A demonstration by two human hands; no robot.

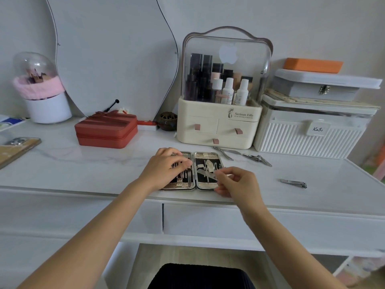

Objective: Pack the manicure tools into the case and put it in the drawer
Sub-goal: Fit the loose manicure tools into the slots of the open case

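Our left hand (166, 166) lies flat, fingers relaxed and spread, on the left half of the open silver metal manicure case (192, 171), pressing on the tools there. Our right hand (235, 182) is over the right half of the case, and its thumb and fingers pinch the end of a flat silver nail file (205, 173), which lies slanted across the tools in that half. The case lies open like a book on the white marble counter (83, 163), near its front edge, just above a closed white drawer (208, 221).

Behind the case, on the counter, we see thin silver cuticle nippers (224, 152) and beside them a larger silver nail clipper (258, 159). A small silver nail clipper (293, 182) lies alone, well apart to the right. Farther back stand a cream cosmetic organizer with a clear dome lid (223, 90), a red zipped box (106, 130) and a white ribbed storage box (312, 130).
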